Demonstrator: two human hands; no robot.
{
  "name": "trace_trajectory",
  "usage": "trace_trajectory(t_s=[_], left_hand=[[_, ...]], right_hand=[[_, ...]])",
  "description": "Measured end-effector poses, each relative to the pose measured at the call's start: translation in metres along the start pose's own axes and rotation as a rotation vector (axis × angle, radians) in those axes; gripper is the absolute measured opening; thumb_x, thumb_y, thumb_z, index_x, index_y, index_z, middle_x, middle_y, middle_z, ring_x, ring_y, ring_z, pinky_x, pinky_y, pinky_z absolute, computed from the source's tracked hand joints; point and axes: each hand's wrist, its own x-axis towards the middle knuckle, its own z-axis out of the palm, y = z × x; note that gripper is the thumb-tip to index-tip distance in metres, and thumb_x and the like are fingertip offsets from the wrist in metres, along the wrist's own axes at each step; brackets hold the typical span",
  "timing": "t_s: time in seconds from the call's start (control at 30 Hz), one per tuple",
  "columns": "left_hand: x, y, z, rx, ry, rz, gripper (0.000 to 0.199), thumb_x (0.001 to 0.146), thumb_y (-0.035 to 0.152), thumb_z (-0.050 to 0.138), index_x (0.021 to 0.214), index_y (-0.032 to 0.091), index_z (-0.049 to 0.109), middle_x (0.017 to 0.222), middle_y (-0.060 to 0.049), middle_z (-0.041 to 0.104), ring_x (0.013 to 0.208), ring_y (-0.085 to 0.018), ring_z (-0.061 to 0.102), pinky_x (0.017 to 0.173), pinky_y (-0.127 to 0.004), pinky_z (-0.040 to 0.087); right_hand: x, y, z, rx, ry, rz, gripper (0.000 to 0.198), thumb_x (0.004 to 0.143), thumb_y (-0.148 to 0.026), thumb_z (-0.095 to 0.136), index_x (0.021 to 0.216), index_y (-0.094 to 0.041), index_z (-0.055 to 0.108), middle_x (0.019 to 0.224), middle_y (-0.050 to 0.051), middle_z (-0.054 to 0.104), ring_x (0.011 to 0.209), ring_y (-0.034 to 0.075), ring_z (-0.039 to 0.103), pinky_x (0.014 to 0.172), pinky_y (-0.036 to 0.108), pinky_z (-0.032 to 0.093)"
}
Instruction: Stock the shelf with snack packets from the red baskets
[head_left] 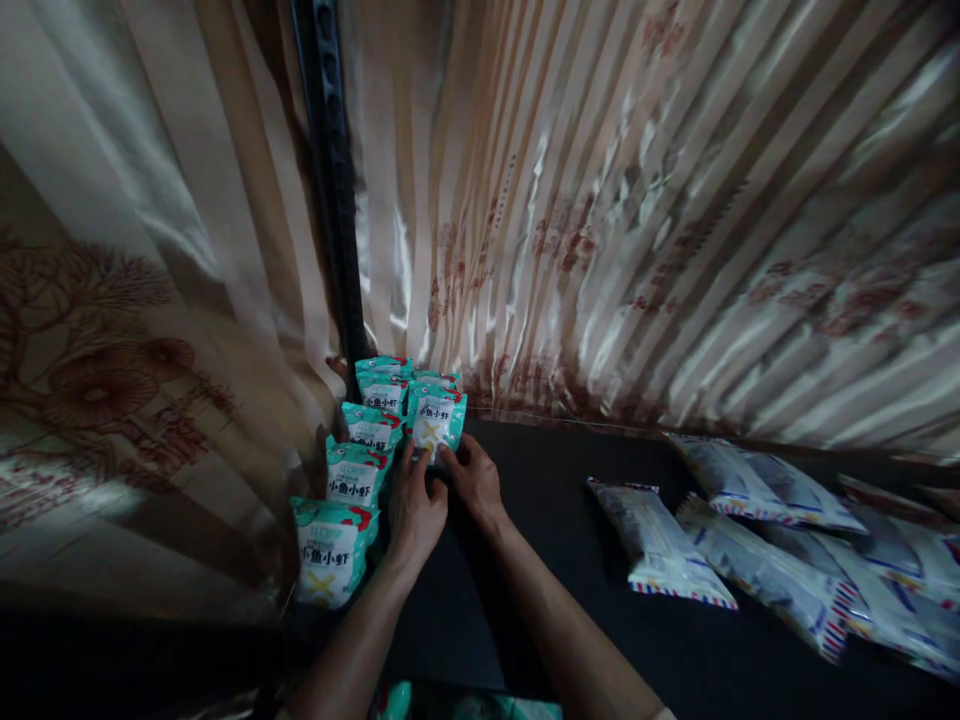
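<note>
A teal and white snack bag (439, 415) with dark lettering and a yellow X stands upright on the black shelf (457, 620). At its lower left, the fingers of my left hand (417, 505) grip the bottom of the bag. My right hand (478, 483) grips the same bag at its lower right, its fingers bent in. Along the left runs a row of matching teal bags, from the front bag (327, 555) back to the corner. Another teal bag (439, 379) shows partly behind the held one.
Several clear and white packets with striped ends, such as one packet (660, 545), lie flat on the right. A black perforated post (334, 170) rises at the back left corner. Shiny patterned curtains (600, 220) hang behind and at left. More teal packaging (517, 708) shows below the front edge.
</note>
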Motion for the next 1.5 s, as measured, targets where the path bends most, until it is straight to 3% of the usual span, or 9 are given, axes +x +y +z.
trace_trajectory(t_s=[0.47, 0.77, 0.97, 1.13, 1.27, 1.4, 1.5], left_hand=[[-0.002, 0.005, 0.002, -0.025, 0.014, -0.005, 0.044, 0.076, 0.008, 0.047, 0.120, 0.010, 0.055, 0.144, -0.015, 0.038, 0.135, -0.027, 0.035, 0.111, -0.041, 0.034], [-0.003, 0.008, -0.001, 0.064, 0.031, 0.041, 0.041, 0.077, 0.009, 0.049, 0.117, 0.011, 0.057, 0.142, -0.015, 0.042, 0.132, -0.029, 0.039, 0.108, -0.042, 0.037], [-0.002, 0.014, -0.006, 0.098, 0.076, 0.076, 0.033, 0.078, 0.011, 0.050, 0.110, 0.012, 0.060, 0.141, -0.017, 0.042, 0.129, -0.030, 0.043, 0.104, -0.044, 0.041], [-0.005, 0.019, -0.005, 0.089, 0.077, 0.142, 0.031, 0.078, 0.010, 0.050, 0.107, 0.011, 0.062, 0.133, -0.019, 0.049, 0.122, -0.030, 0.050, 0.102, -0.044, 0.043], [-0.018, 0.024, -0.008, -0.029, 0.056, 0.230, 0.027, 0.079, 0.009, 0.047, 0.100, 0.014, 0.064, 0.120, -0.014, 0.059, 0.115, -0.024, 0.055, 0.100, -0.039, 0.045], [-0.052, 0.037, -0.018, -0.153, -0.080, 0.292, 0.032, 0.080, 0.004, 0.041, 0.097, 0.019, 0.064, 0.110, -0.008, 0.064, 0.104, -0.017, 0.061, 0.095, -0.032, 0.049], [-0.090, 0.049, -0.029, -0.230, -0.232, 0.332, 0.033, 0.082, 0.006, 0.039, 0.098, 0.019, 0.063, 0.107, -0.006, 0.065, 0.096, -0.014, 0.063, 0.090, -0.028, 0.051]], right_hand=[[0.009, 0.003, 0.006, -0.029, -0.013, -0.010, 0.038, 0.080, -0.044, 0.051, 0.106, -0.018, 0.062, 0.089, 0.005, 0.067, 0.078, 0.019, 0.060, 0.073, 0.030, 0.046], [0.004, 0.013, 0.012, -0.031, 0.079, -0.028, 0.042, 0.079, -0.045, 0.055, 0.108, -0.016, 0.063, 0.095, 0.009, 0.065, 0.085, 0.021, 0.060, 0.079, 0.033, 0.048], [-0.013, 0.017, -0.003, -0.003, 0.158, -0.019, 0.044, 0.078, -0.040, 0.058, 0.115, -0.014, 0.060, 0.104, 0.012, 0.062, 0.091, 0.023, 0.061, 0.083, 0.036, 0.050], [-0.052, 0.022, -0.042, 0.006, 0.143, -0.030, 0.038, 0.081, -0.035, 0.053, 0.110, -0.014, 0.062, 0.105, 0.013, 0.063, 0.092, 0.023, 0.061, 0.079, 0.036, 0.052], [-0.110, 0.020, -0.075, 0.057, 0.135, -0.033, 0.031, 0.083, -0.038, 0.052, 0.104, -0.019, 0.064, 0.105, 0.009, 0.066, 0.097, 0.021, 0.062, 0.084, 0.036, 0.050], [-0.186, 0.020, -0.089, 0.150, 0.021, 0.137, 0.035, 0.086, -0.044, 0.048, 0.106, -0.019, 0.064, 0.097, 0.009, 0.071, 0.088, 0.021, 0.066, 0.078, 0.032, 0.053], [-0.237, 0.032, -0.087, 0.064, -0.093, 0.153, 0.034, 0.087, -0.043, 0.045, 0.099, -0.020, 0.067, 0.094, 0.009, 0.072, 0.084, 0.022, 0.067, 0.077, 0.033, 0.053]])
